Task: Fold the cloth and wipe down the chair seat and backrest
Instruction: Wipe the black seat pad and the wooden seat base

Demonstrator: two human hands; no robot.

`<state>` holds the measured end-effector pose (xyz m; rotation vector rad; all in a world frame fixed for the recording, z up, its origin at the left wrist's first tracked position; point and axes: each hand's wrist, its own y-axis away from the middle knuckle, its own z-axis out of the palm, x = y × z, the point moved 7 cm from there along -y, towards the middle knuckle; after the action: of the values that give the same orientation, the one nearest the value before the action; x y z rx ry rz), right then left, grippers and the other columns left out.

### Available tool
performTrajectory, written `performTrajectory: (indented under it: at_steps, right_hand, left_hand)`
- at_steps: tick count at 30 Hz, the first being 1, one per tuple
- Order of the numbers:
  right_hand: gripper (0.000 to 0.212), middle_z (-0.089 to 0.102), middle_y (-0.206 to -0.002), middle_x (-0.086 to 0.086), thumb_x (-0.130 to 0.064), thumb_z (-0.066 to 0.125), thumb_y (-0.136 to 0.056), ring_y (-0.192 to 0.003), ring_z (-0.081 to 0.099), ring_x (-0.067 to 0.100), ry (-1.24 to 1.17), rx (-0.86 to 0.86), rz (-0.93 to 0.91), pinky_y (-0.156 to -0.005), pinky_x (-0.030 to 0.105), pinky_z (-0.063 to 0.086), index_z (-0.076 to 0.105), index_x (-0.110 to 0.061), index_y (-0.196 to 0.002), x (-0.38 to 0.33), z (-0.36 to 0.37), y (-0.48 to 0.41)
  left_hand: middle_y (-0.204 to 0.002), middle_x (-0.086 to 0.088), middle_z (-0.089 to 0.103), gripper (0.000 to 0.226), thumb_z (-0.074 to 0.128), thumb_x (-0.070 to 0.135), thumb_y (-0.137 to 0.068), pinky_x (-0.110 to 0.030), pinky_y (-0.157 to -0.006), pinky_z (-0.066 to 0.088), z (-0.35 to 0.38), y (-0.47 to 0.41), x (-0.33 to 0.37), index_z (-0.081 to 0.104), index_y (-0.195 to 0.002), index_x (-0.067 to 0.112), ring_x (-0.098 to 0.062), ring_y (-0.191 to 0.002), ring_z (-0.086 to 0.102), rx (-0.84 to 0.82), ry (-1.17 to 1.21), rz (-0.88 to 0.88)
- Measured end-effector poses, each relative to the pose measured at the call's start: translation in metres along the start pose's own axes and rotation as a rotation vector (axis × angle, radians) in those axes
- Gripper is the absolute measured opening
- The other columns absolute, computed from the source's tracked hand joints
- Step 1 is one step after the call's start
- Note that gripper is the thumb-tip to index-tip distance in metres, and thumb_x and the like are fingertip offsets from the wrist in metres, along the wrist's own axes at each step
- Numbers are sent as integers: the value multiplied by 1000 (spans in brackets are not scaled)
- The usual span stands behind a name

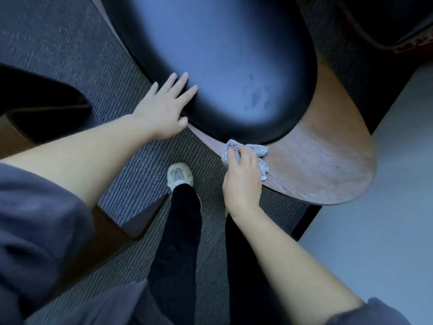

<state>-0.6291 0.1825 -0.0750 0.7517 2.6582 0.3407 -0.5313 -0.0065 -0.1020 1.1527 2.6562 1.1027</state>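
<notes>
The chair fills the upper middle of the head view: a dark padded cushion (222, 66) set on a curved wooden shell (323, 165). My left hand (164, 109) lies flat with straight fingers on the cushion's left edge. My right hand (242, 179) grips a bunched grey cloth (256, 151) and presses it on the wooden shell just below the cushion's front rim. Faint smudges show on the cushion's lower right part.
Grey ribbed carpet (131, 160) covers the floor around the chair. My leg in dark trousers and a pale shoe (179, 175) stand right below the chair. Another dark seat (35, 99) sits at the left, and dark furniture (386, 22) at the top right. Pale floor (386, 219) lies at the right.
</notes>
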Motion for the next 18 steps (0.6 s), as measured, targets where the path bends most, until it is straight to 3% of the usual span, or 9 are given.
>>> performTrajectory:
  at_steps: [4, 10, 18]
  right_hand:
    - [46, 56, -119, 20, 16, 56, -72, -114, 51, 38, -54, 87, 7, -92, 46, 48, 61, 2, -115, -10, 1, 3]
    - [46, 57, -119, 17, 10, 58, -72, -111, 49, 32, -50, 109, 49, -94, 42, 44, 62, -2, -116, -27, 10, 1]
    - [34, 58, -115, 16, 3, 51, -84, -103, 53, 30, -268, 0, -325, -83, 37, 44, 61, 1, -116, -104, 27, -33]
  left_hand:
    - [-165, 2, -7, 74, 47, 29, -94, -50, -122, 6, -3, 2, -19, 8, -157, 26, -21, -152, -7, 19, -13, 69]
    - [-165, 4, -8, 75, 49, 26, -94, -52, -121, 5, -5, 2, -31, 8, -157, 26, -18, -152, -6, 10, -19, 152]
    - [-165, 1, -2, 70, 44, 12, -94, -54, -120, 11, -13, -1, -48, 15, -157, 23, -18, -152, 0, 59, -41, 193]
